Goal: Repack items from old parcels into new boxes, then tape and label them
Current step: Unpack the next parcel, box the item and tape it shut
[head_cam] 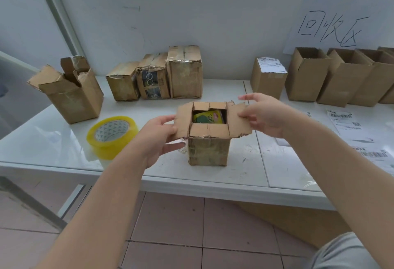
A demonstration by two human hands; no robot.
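A worn, taped old parcel [209,151] stands near the table's front edge with its top flaps spread apart. Inside it lies a yellow and green packet [207,117]. My left hand [157,138] pinches the left flap, thumb on top. My right hand [264,115] grips the torn right flap. A roll of yellow tape [112,135] lies flat to the left of the parcel. Printed shipping labels [345,121] lie on the table at the right.
Three taped old parcels [155,76] stand in a row behind. A torn empty box [70,91] stands at the left. At the back right stand a labelled box [268,76] and a row of open new boxes [341,76] under a handwritten wall sign [330,28].
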